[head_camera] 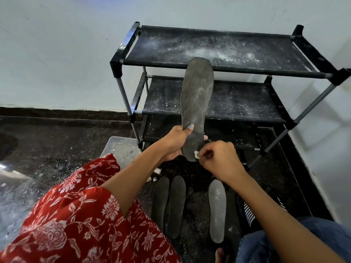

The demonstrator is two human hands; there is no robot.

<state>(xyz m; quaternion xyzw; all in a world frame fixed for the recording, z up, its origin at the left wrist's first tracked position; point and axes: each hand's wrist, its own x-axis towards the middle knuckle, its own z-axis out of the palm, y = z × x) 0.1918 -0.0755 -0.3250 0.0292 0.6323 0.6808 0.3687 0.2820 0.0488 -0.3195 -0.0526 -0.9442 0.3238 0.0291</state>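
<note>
While the left hand [173, 145] closes its fingers round the insole [196, 99] to steady it upright, the right hand [220, 160] pinches a white piece [196, 154] against its heel.

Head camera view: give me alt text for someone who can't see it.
A left hand holds a dark insole upright while the right hand pinches a small white piece against its lower end. Three more insoles lie on the dark floor below, before a black shoe rack dusted with white powder.
</note>
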